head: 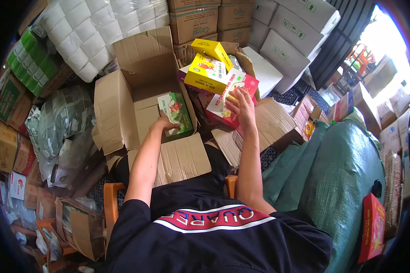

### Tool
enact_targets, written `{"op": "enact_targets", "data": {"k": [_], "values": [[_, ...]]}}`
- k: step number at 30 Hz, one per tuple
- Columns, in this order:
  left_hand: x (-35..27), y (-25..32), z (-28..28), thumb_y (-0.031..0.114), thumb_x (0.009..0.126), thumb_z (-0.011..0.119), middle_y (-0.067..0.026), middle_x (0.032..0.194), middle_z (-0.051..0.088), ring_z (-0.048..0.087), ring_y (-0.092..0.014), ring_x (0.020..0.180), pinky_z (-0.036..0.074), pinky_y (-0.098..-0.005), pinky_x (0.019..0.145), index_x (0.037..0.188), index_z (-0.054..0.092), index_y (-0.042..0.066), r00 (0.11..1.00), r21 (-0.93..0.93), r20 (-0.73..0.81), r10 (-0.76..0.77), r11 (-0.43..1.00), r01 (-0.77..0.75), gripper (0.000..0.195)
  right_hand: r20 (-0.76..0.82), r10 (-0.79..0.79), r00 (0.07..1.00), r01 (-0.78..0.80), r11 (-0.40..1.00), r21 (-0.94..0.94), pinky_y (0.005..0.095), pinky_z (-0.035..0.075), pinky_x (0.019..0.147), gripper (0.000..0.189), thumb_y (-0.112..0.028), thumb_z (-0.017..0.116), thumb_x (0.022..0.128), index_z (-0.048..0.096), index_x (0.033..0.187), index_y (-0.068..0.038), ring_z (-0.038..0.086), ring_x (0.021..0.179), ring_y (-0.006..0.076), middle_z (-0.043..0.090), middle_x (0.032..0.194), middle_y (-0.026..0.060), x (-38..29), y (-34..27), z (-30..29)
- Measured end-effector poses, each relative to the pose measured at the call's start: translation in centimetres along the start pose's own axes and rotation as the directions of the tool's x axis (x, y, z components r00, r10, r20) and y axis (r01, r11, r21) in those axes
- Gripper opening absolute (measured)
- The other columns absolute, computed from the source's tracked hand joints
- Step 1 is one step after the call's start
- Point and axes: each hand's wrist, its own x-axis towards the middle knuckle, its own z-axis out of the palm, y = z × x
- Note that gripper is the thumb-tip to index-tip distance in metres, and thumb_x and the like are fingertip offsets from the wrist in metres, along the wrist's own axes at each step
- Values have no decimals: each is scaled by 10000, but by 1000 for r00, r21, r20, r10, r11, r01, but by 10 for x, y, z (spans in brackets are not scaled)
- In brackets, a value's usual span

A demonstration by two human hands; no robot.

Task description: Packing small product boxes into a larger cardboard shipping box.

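Between my knees and the stacked cartons stands an open cardboard box [112,112] with its flaps spread. Inside, against its right wall, lies a green and white packet box [176,114]; my left hand [164,123] has its thumb and fingers on the left and near part of it. A second open carton [273,119] to the right is piled with packet boxes. My right hand [241,104] rests on a red and white box [222,105] there, fingers slightly spread. Yellow boxes [205,73] lie just behind it, one tilted on another.
White wrapped bundles [99,30] and brown cartons [194,25] rise behind. White cartons [287,44] stand at the back right. A large green woven sack [341,170] is close on my right, plastic-wrapped goods [61,112] on my left. Orange chair arms [111,201] flank me.
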Motion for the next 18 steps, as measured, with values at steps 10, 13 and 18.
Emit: {"op": "enact_targets", "data": {"k": [10,13,18], "values": [[3,-1,4,439,642,909,-244,1457,427,532,-379,1271,480,-461,1040,1539,62,85,1000,517,-12,-17,856,21,1284,-95,117,989,-134,971,-196,261,534,615,778,-614,605,897,466,1376,-16,632,665,149,726,979,182,3,-6,33],[-5,-3,-4,433,621,920,-215,1422,486,546,-370,1259,499,-488,1009,1540,90,112,998,533,57,-1,846,-29,1279,-113,127,985,-149,964,-218,241,516,603,770,-614,624,884,526,1364,-19,610,625,144,730,958,170,0,-10,39],[-8,-11,-12,414,611,916,-210,1433,483,551,-362,1257,510,-493,986,1547,102,128,988,596,149,26,796,-111,1273,-155,34,987,-89,929,-360,278,490,610,761,-631,668,842,622,1245,12,646,742,145,716,971,138,2,-2,49]]}}
